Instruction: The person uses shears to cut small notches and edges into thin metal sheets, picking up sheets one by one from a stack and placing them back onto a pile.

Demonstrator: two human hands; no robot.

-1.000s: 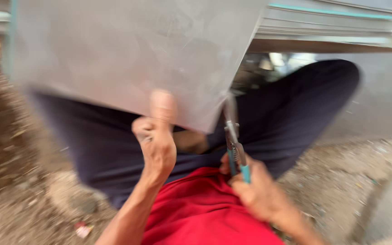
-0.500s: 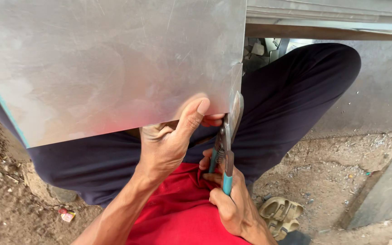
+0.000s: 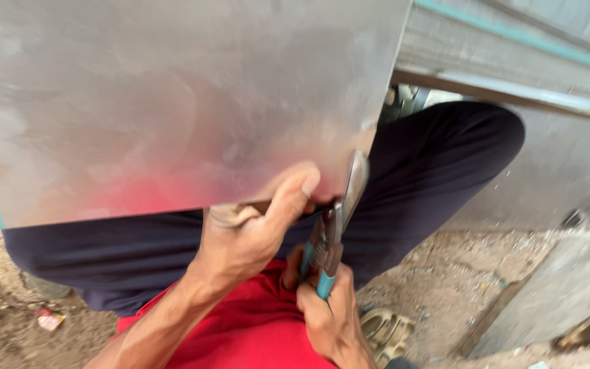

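Two hands: left hand (image 3: 247, 236) grips metal sheet (image 3: 172, 102); right hand (image 3: 329, 311) squeezes snips (image 3: 332, 229)

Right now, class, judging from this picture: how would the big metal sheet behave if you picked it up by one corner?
The metal sheet looks thin, so it would probably flex and wobble. The left hand pinches it alone, suggesting it is light for its size. Its smooth, shiny face may be slippery, and the edge by the snips is likely sharp.

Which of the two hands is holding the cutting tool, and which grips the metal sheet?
The right hand squeezes the blue-handled snips. The left hand pinches the lower edge of the grey metal sheet, thumb on top.
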